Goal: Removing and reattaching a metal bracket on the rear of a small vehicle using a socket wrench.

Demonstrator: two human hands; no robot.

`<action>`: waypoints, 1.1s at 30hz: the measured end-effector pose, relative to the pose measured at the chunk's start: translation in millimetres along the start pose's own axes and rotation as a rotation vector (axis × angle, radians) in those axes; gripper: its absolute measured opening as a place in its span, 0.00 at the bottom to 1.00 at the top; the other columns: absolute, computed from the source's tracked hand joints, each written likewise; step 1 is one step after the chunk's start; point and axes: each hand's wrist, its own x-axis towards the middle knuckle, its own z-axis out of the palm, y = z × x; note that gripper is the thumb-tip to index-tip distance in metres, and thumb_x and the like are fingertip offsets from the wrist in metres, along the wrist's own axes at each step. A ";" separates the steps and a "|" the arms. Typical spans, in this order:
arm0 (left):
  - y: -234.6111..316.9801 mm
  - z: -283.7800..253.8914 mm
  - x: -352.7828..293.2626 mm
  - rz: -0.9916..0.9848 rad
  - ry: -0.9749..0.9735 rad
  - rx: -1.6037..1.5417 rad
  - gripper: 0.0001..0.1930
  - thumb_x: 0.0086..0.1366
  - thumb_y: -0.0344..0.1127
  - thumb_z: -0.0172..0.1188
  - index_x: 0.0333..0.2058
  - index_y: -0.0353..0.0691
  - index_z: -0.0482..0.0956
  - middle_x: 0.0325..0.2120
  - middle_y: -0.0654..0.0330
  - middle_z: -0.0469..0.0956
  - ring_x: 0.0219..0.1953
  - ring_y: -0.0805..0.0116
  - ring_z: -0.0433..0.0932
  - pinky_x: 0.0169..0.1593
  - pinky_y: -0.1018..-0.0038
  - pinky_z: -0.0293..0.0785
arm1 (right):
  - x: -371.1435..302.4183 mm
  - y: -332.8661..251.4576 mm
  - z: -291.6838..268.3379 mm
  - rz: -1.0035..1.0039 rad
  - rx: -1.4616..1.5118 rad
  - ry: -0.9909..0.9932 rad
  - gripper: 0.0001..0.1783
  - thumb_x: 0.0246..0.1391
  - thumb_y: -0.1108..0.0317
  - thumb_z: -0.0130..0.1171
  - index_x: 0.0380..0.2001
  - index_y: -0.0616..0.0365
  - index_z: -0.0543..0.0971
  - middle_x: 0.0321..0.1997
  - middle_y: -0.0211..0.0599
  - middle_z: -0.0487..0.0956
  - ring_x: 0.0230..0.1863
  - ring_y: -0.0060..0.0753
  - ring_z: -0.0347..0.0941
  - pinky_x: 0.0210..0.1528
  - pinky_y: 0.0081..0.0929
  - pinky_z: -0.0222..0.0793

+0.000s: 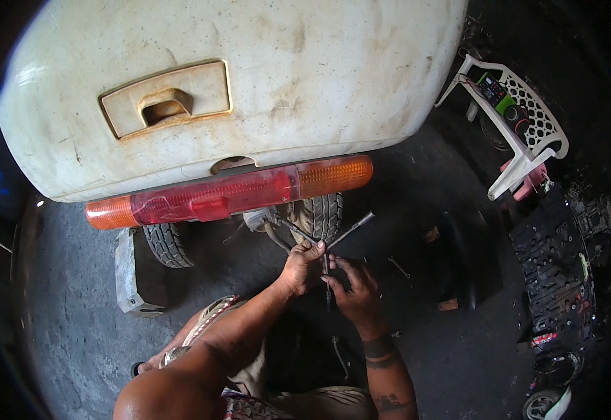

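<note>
Below the rear of a white vehicle, my left hand [300, 267] is closed around the hub of a three-way socket wrench [348, 232], its thumb on top. Two metal arms of the wrench spread up and away, and a third points down toward me. At that lower arm is my right hand [354, 290], thumb and fingers loosely bent about the shaft. Just beyond the wrench are a tyre [325, 215] and metal parts [258, 220] under the vehicle.
The vehicle's white body [284, 84] and red-and-orange light bar [249, 192] overhang the far side. A metal block [135, 276] stands left. Loose wrenches [341, 358] lie on the dark floor. Right are a white plastic chair [508, 140] holding a green-black device [496, 94], and a black engine part [554, 266].
</note>
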 end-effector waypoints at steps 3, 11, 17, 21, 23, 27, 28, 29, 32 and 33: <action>0.9 2.6 -2.0 -0.014 0.004 -0.035 0.08 0.63 0.37 0.59 0.33 0.40 0.73 0.24 0.61 0.76 0.24 0.70 0.75 0.29 0.75 0.72 | 7.8 8.8 -7.1 -0.104 -0.090 -0.010 0.18 0.49 0.68 0.62 0.46 0.55 0.78 0.45 0.35 0.78 0.44 0.40 0.73 0.47 0.36 0.68; -1.8 -3.3 -8.0 0.009 0.072 0.137 0.09 0.64 0.40 0.58 0.32 0.41 0.73 0.22 0.62 0.76 0.20 0.76 0.72 0.22 0.83 0.69 | 35.2 39.6 -16.9 -0.129 -0.615 -0.363 0.26 0.47 0.64 0.61 0.52 0.50 0.73 0.55 0.31 0.72 0.59 0.38 0.62 0.61 0.58 0.50; -10.7 -1.8 10.0 0.006 0.118 0.009 0.08 0.66 0.38 0.56 0.32 0.39 0.75 0.25 0.63 0.77 0.24 0.72 0.75 0.28 0.75 0.73 | 21.9 47.6 0.6 -0.165 -0.588 -0.110 0.19 0.48 0.68 0.58 0.47 0.54 0.77 0.47 0.34 0.76 0.53 0.35 0.70 0.63 0.58 0.49; -12.6 -5.0 16.3 0.047 0.088 -0.026 0.08 0.66 0.37 0.56 0.32 0.38 0.74 0.25 0.64 0.76 0.25 0.75 0.72 0.30 0.78 0.70 | 18.4 50.5 14.2 -0.384 -0.448 -0.152 0.19 0.48 0.70 0.58 0.46 0.56 0.77 0.47 0.35 0.77 0.51 0.36 0.72 0.63 0.52 0.55; -11.4 -8.0 15.6 0.054 0.087 -0.014 0.09 0.67 0.37 0.55 0.32 0.38 0.74 0.26 0.64 0.76 0.26 0.75 0.73 0.32 0.79 0.70 | 18.8 52.9 20.2 -0.394 -0.432 -0.151 0.19 0.47 0.70 0.59 0.46 0.56 0.77 0.48 0.36 0.76 0.52 0.36 0.71 0.63 0.50 0.57; -11.3 -11.5 14.4 0.073 0.037 -0.057 0.10 0.69 0.37 0.50 0.35 0.37 0.75 0.28 0.63 0.76 0.28 0.75 0.73 0.33 0.79 0.71 | 19.4 59.8 25.9 -0.381 -0.376 -0.120 0.18 0.49 0.74 0.57 0.46 0.58 0.76 0.46 0.37 0.76 0.51 0.35 0.72 0.60 0.45 0.62; -11.9 -12.2 14.7 0.042 0.078 -0.081 0.11 0.70 0.37 0.49 0.36 0.37 0.76 0.29 0.63 0.77 0.28 0.75 0.73 0.33 0.78 0.71 | 18.9 61.3 26.4 -0.363 -0.375 -0.153 0.19 0.49 0.75 0.57 0.47 0.58 0.76 0.45 0.37 0.76 0.50 0.36 0.72 0.60 0.44 0.63; -13.1 -12.7 14.9 0.057 0.050 -0.066 0.11 0.70 0.37 0.49 0.36 0.37 0.76 0.29 0.63 0.77 0.28 0.75 0.73 0.33 0.78 0.71 | 18.1 62.3 26.8 -0.359 -0.373 -0.137 0.19 0.49 0.75 0.57 0.47 0.58 0.76 0.45 0.37 0.76 0.50 0.36 0.72 0.60 0.44 0.63; -15.4 -16.3 15.5 0.026 0.011 -0.109 0.10 0.69 0.37 0.49 0.36 0.37 0.75 0.28 0.63 0.77 0.28 0.74 0.74 0.33 0.78 0.71 | 16.7 63.0 30.5 -0.312 -0.316 -0.080 0.18 0.48 0.76 0.57 0.45 0.58 0.76 0.43 0.38 0.77 0.47 0.39 0.74 0.54 0.40 0.68; -15.8 -18.3 14.5 0.018 0.002 -0.089 0.10 0.69 0.37 0.49 0.36 0.38 0.75 0.28 0.63 0.77 0.28 0.74 0.74 0.33 0.79 0.71 | 15.8 61.9 32.9 -0.240 -0.263 -0.038 0.17 0.48 0.76 0.57 0.44 0.58 0.76 0.42 0.39 0.77 0.44 0.40 0.75 0.50 0.38 0.70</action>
